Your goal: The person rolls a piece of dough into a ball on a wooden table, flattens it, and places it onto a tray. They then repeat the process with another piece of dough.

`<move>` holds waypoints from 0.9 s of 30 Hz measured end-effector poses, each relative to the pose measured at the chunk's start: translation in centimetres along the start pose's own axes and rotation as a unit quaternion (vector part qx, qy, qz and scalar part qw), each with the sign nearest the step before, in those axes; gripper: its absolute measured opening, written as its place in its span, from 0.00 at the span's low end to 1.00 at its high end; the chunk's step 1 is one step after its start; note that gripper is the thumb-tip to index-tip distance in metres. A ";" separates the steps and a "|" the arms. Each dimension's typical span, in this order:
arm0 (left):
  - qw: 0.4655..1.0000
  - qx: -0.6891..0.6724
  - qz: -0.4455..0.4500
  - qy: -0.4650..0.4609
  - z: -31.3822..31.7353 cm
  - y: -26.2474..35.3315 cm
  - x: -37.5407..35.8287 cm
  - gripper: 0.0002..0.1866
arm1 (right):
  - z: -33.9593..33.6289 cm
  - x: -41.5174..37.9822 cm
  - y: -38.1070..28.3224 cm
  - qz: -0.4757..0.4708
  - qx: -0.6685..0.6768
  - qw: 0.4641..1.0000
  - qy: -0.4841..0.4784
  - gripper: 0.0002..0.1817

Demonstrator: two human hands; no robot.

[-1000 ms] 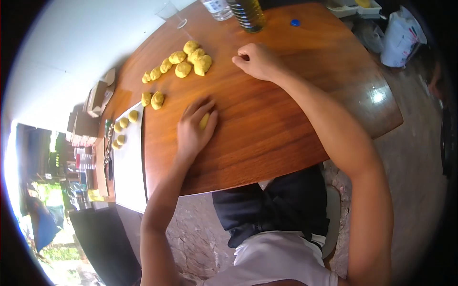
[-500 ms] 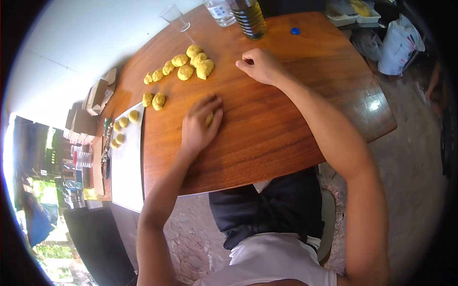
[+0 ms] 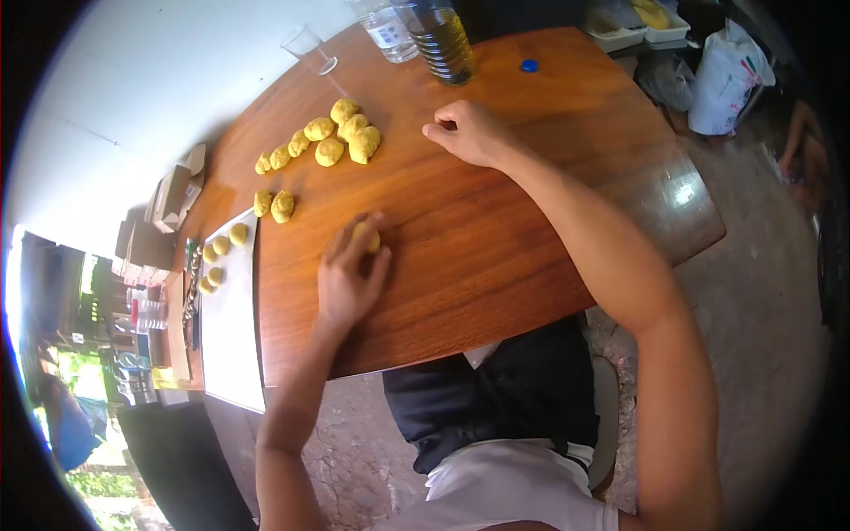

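My left hand (image 3: 350, 274) rests on the wooden table, its fingers curled around a small yellow dough ball (image 3: 366, 237). The fingertips are slightly blurred. To the right and farther back, my right hand (image 3: 469, 133) lies loosely closed on the tabletop, and nothing shows in its curled fingers. Several rough yellow dough lumps (image 3: 329, 152) form a group between the hands and the wall. Two more dough lumps (image 3: 282, 206) sit nearer the left hand. On a white tray (image 3: 232, 327) at the left are several smooth, round dough balls (image 3: 237, 234).
At the back of the table (image 3: 460, 292) stand a clear glass (image 3: 312, 51), a water bottle (image 3: 390, 34) and a bottle of yellowish oil (image 3: 440, 44). A blue cap (image 3: 529, 65) lies nearby. Cardboard boxes (image 3: 168, 199) line the left wall. Another person's arm (image 3: 797, 137) shows at far right.
The view has shifted a little. My left hand has moved slightly on the table, and more of the dough ball shows between its fingers. My right hand stays closed in nearly the same place.
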State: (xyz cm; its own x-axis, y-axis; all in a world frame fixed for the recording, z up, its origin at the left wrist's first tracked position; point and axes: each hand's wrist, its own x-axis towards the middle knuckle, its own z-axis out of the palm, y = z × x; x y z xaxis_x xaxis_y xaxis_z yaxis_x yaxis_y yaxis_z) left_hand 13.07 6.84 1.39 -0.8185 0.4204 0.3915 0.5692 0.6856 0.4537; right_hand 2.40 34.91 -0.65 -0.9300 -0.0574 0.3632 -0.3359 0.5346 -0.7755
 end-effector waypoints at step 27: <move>0.990 0.008 0.134 -0.046 2.9 4.1 0.0 0.17 | -0.2 -0.8 -0.7 -0.008 -0.019 1.000 0.014 0.23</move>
State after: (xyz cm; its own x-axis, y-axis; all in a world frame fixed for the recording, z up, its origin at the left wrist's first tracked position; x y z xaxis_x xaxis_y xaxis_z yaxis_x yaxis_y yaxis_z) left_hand 15.21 11.40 0.90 -0.6428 0.6398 0.4213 0.7658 0.5517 0.3305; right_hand 3.37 34.75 -0.29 -0.9198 -0.0421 0.3902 -0.3438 0.5659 -0.7494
